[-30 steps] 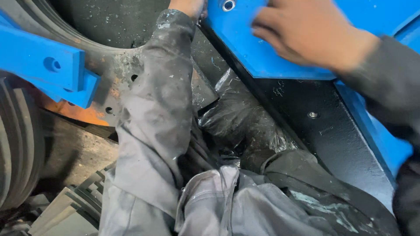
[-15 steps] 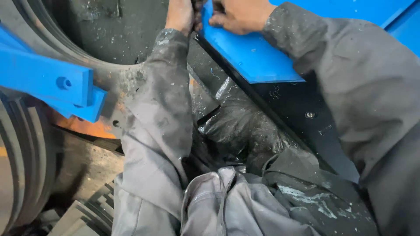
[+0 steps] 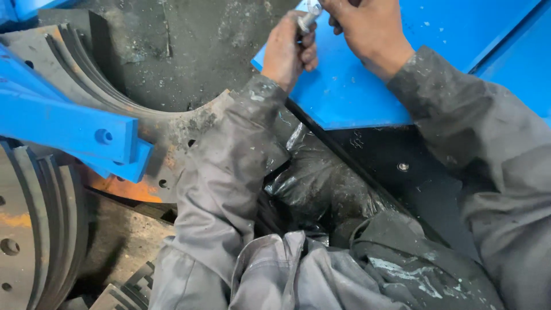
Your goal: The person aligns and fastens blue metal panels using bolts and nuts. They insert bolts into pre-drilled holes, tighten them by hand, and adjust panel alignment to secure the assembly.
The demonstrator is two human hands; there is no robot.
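Head view, looking down along both forearms. The left hand [image 3: 288, 50] is closed in a fist around a small silvery metal piece [image 3: 308, 17], probably a bolt or pin, though too little of it shows to name it surely. Its long axis tilts up and to the right, out of the top of the fist, toward the upper frame edge. The right hand [image 3: 367, 28] lies just beside it on the right, fingers curled down toward the tip of the piece; whether they pinch it or only touch it cannot be told, since the top of the frame cuts the contact off. Both hands meet at the near corner of a blue painted steel plate [image 3: 356, 97], the left at its edge, the right resting over its face. The piece thus sits between the two hands, held by the left, with the right closing on it from the far right side. To the left lie curved grey steel plates [image 3: 86, 74] and a blue drilled bar [image 3: 69, 129], well apart from the hands. Soiled grey sleeves [image 3: 224, 172] cover both arms.
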